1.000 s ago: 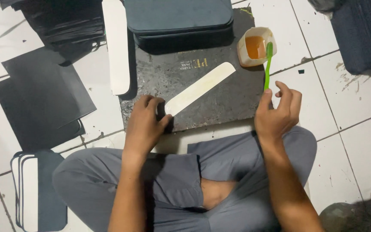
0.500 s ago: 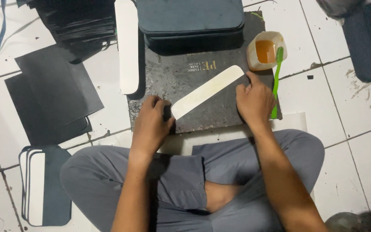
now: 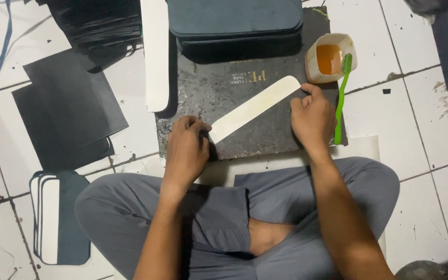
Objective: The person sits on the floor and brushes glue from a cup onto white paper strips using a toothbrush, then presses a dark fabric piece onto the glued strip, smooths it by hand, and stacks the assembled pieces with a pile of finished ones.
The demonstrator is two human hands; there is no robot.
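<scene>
Close in, the left hand (image 3: pixel 186 150) presses its bent fingers on the near end of a long cream strip (image 3: pixel 255 108). The right hand (image 3: pixel 313 118) pinches the far end. The strip lies slanted on a dark board (image 3: pixel 234 91) on the floor. Further off, a green brush (image 3: pixel 341 98) leans in a cup of orange glue (image 3: pixel 330 58). The strip looks dry, not yet glued.

One head-worn camera looks almost straight down from close above the seated person's crossed legs (image 3: pixel 234 228). The dark work board (image 3: pixel 255 103) lies just beyond the knees, mid-frame; the tiled floor (image 3: pixel 421 135) fills left, right and far edges.
</scene>
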